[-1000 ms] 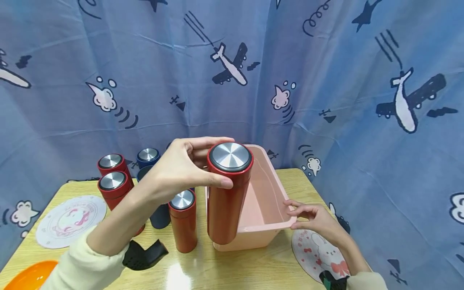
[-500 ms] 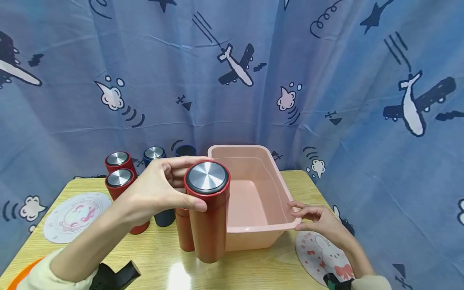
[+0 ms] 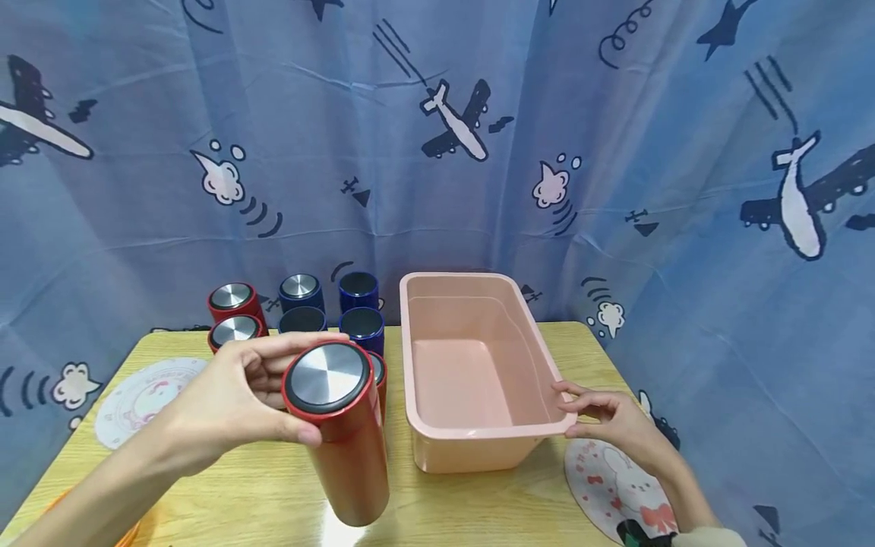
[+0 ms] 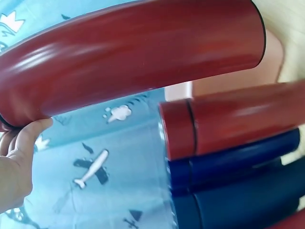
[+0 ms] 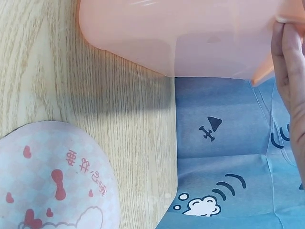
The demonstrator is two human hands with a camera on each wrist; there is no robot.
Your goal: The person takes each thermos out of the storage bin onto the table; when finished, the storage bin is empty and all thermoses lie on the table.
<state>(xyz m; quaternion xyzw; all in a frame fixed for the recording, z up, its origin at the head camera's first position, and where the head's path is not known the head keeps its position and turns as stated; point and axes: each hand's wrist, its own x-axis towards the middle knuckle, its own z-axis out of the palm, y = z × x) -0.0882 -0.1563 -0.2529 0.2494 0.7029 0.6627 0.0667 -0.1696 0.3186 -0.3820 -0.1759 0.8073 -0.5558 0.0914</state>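
My left hand (image 3: 219,414) grips a red thermos (image 3: 354,467) near its silver-topped lid, thumb on the near side. The thermos tilts slightly and appears above the table's front part. In the left wrist view, its red body (image 4: 143,52) spans the top, with the fingers at the lid end. Beside and behind it stands another red thermos (image 4: 248,112), mostly hidden in the head view. My right hand (image 3: 615,422) pinches the right rim of a pink basin (image 3: 472,452); the basin's visible inside holds nothing. The right wrist view shows the fingers at its rim.
Blue thermoses (image 3: 359,287) and red thermoses (image 3: 231,296) stand in a group at the back left. A round mat (image 3: 126,410) lies at the left, a rabbit-print mat (image 3: 608,482) at the right. An orange rim (image 3: 130,535) shows at the lower left. A blue curtain (image 3: 437,205) hangs behind.
My left hand has carried the red thermos left and down, away from over the basin's left side. The right hand stays on the basin rim. The view has shifted slightly left.
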